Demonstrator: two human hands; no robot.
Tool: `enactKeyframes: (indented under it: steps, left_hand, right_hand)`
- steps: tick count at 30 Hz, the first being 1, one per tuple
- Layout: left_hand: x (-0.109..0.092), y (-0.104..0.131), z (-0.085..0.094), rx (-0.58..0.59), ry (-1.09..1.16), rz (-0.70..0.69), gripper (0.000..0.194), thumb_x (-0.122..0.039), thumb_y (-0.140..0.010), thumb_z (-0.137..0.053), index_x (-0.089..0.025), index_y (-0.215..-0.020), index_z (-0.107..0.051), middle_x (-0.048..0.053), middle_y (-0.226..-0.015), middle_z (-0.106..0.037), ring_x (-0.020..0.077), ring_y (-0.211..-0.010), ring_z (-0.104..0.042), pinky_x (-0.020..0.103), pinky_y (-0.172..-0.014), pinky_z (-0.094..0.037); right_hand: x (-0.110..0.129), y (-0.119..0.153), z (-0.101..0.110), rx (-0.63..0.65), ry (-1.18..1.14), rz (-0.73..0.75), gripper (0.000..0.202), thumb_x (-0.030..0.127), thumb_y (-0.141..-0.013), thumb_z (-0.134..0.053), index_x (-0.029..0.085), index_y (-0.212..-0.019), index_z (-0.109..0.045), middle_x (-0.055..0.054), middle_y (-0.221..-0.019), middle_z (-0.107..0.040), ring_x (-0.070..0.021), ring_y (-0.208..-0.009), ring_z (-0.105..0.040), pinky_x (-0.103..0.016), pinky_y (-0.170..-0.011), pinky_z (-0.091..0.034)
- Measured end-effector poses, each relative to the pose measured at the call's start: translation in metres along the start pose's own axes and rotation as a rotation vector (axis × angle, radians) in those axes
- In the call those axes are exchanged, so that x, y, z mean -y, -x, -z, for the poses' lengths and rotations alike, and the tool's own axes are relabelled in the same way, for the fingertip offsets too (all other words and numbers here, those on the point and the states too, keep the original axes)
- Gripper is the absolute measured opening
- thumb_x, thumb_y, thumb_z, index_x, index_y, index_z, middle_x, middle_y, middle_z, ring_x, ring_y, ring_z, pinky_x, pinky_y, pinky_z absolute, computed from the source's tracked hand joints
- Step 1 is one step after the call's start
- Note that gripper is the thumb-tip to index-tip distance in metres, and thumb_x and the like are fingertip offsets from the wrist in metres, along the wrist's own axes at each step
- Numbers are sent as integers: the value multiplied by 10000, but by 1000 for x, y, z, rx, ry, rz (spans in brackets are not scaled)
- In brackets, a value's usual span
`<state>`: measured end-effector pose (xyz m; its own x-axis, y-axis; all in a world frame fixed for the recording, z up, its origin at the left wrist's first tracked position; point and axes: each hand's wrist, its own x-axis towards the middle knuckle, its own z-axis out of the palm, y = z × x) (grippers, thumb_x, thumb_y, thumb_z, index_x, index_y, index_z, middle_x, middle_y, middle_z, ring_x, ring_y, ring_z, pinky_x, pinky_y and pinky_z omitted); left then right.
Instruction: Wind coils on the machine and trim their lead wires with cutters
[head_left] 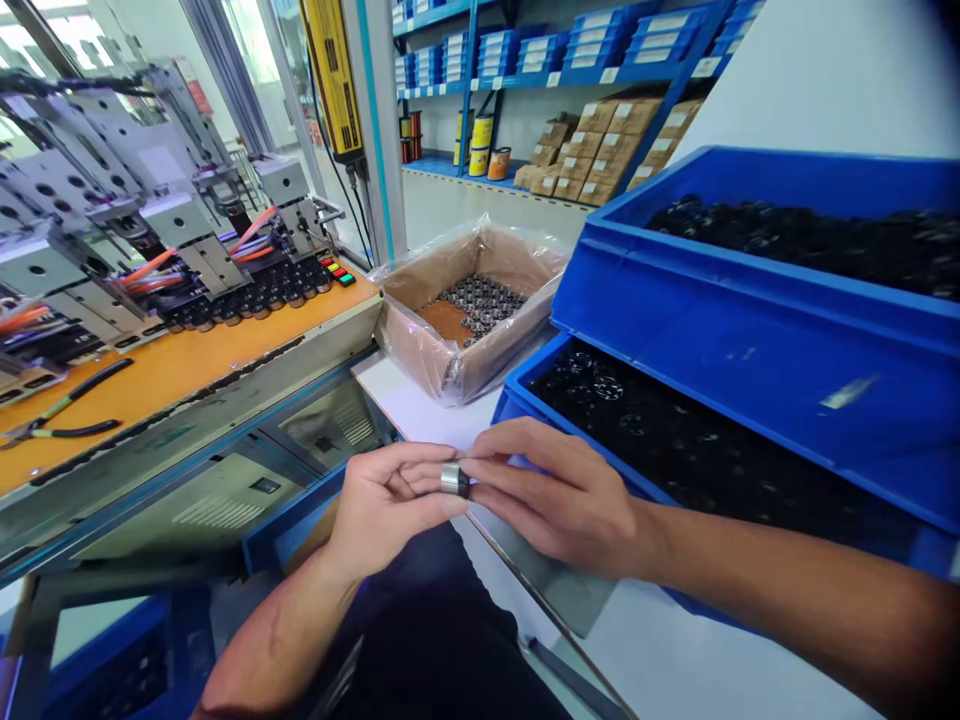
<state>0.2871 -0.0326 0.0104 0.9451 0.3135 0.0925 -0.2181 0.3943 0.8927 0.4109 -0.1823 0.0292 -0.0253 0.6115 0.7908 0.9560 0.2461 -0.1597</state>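
White worktop (664,650) on the right, orange bench top (187,365) with a metal-and-cable machine on the left, blue shelving (469,80) stacked with bins and cartons out back. Plastic-lined cardboard box (480,370) of small shiny parts sits beside smooth blue bins (750,310) full of glossy black pieces. Left hand (390,500) and right hand (559,495) meet in front, fingers of both clamped on a ridged silvery metal ring (453,479) with a dark end.

The single view looks from the wearer's head, forward and down, with the left hand (386,505) and right hand (574,500) close below, around a small silver-and-black cylindrical part (452,479). Beyond the hands it takes in a plastic-lined brown cardboard box (420,352) and, farthest off, blue metal shelving (469,70).
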Motion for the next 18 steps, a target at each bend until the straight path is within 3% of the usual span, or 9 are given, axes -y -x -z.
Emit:
enactKeyframes:
  steps: [10,14,18]
  left_hand:
    - [-1,3,0,28,6,29,403,10,-605,-831,-211,-940,-789,15,-846,-802,125,-760,-754,152,-723,-595]
    - [0,1,1,31,27,51,379,-17,-620,-839,-213,-940,-787,20,-844,-802,116,-755,-754,141,-716,-590]
    - [2,-1,2,24,63,68,371,-30,-601,-858,-196,-923,-783,29,-827,-802,122,-750,-755,156,-715,-595]
  right_hand:
    - [-6,5,1,16,36,140,191,77,-905,-581,86,-1093,-611,-105,-926,-634,-171,-916,-613,-292,-732,-575]
    - [-3,1,2,-4,10,84,168,55,-892,-594,70,-1058,-610,-97,-873,-626,-149,-796,-588,-271,-657,-550]
    - [-4,-1,0,-4,-3,119,196,28,-887,-578,56,-1080,-601,-106,-891,-627,-154,-810,-593,-267,-658,-546]
